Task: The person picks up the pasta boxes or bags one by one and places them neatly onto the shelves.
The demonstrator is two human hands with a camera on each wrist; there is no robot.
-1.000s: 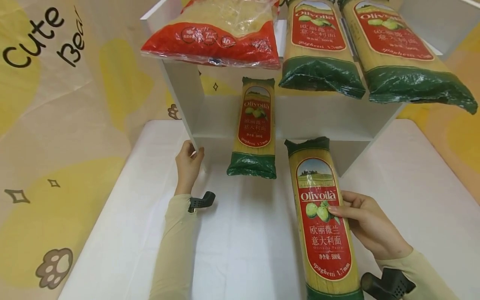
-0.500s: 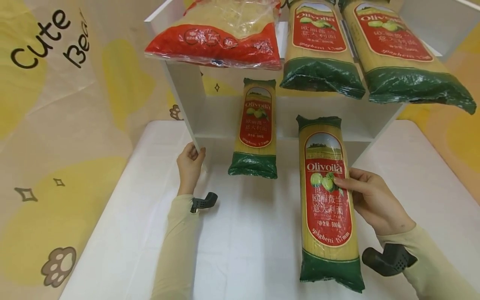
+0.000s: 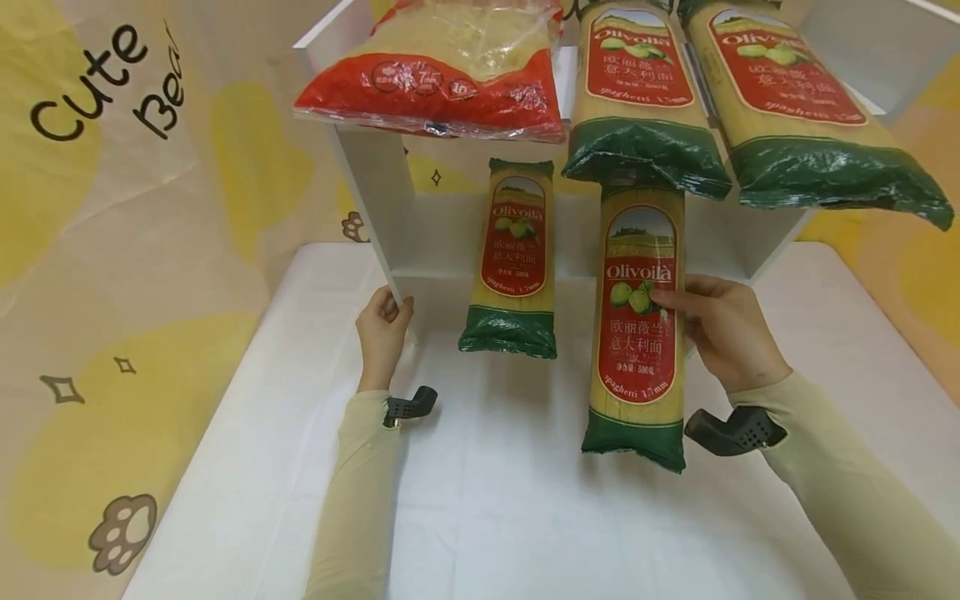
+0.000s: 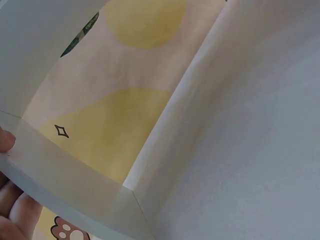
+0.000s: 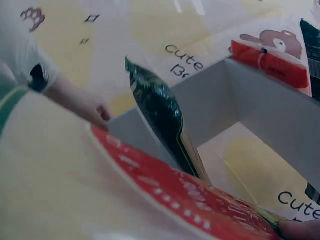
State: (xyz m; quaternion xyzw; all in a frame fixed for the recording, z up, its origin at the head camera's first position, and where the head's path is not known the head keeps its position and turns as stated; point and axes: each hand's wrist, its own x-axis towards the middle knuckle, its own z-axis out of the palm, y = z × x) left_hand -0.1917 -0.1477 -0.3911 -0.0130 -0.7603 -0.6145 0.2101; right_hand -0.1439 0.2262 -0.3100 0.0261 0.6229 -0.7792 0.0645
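Note:
My right hand (image 3: pixel 727 329) grips the right edge of a spaghetti pack (image 3: pixel 633 367), thumb on its red label. The pack slants into the shelf's lower compartment, and the green pack above overlaps its top end. To its left, apart, a second spaghetti pack (image 3: pixel 513 258) lies with its lower end jutting past the shelf board. My left hand (image 3: pixel 384 337) pinches the front edge of the white shelf's left side (image 3: pixel 371 200). The left wrist view has its fingers (image 4: pixel 22 215) on either side of that panel. In the right wrist view, the held pack (image 5: pixel 60 165) fills the lower left.
On the top level lie a red-and-clear pasta bag (image 3: pixel 442 92) and two more spaghetti packs, one in the middle (image 3: pixel 637 92) and one at the right (image 3: pixel 810 108); their ends overhang the front. A white-covered table (image 3: pixel 495 500) lies below, with a patterned cloth (image 3: pixel 150 250) behind.
My right hand has moved up and forward with the spaghetti pack, bringing its top end from below the shelf board into the lower compartment. My left hand has stayed on the shelf's side.

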